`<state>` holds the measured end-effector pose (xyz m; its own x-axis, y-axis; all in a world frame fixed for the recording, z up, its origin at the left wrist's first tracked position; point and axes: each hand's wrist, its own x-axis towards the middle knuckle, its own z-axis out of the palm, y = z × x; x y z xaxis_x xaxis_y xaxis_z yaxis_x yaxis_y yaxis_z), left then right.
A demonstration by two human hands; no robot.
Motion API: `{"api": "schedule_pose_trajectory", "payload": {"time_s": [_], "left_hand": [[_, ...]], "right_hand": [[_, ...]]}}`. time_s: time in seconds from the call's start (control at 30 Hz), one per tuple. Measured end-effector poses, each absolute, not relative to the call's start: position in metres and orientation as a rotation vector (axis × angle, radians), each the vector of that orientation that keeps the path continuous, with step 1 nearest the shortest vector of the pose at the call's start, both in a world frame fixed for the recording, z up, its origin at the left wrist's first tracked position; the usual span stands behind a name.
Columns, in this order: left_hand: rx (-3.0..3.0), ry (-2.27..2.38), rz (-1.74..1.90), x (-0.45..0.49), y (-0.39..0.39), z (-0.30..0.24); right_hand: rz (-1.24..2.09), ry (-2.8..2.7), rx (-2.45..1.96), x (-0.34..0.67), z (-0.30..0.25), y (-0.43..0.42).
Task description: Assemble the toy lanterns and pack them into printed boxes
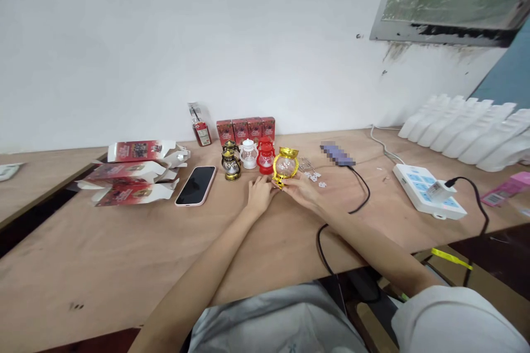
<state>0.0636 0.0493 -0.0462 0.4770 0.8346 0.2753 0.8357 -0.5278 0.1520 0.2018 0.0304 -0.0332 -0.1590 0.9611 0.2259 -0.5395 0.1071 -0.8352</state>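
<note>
A gold toy lantern [286, 166] with a clear globe is turned base up over the table. My right hand [301, 190] has its fingers closed on the lantern's lower right side. Close by on the left, my left hand [260, 194] is closed, its fingertips at the lantern's lower end; what they pinch is hidden. Just behind stand a red lantern [265, 159], a white lantern [248, 154] and a black-and-gold lantern [231, 165], with further red and dark ones partly hidden. Small white pieces [315, 177] and thin metal bits [306, 164] lie right of my right hand.
Several red boxes [247, 129] line the wall near a dark-red bottle [200, 128]. Opened red cartons [132, 174] and a phone [196, 186] lie left. On the right are a blurred device [338, 154] with a black cable, a power strip [426, 190] and white bottle-like containers [467, 129].
</note>
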Motion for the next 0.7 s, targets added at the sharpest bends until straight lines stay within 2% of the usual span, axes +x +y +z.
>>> {"api": "schedule_pose_trajectory", "payload": {"time_s": [0.27, 0.7], "left_hand": [[-2.733, -1.245, -0.446, 0.068, 0.049, -0.046], [-2.685, -1.316, -0.634, 0.061, 0.048, -0.053]], "right_hand": [[1.173, -1.098, -0.679, 0.198, -0.042, 0.023], [0.840, -1.439, -0.751, 0.195, -0.041, 0.004]]}}
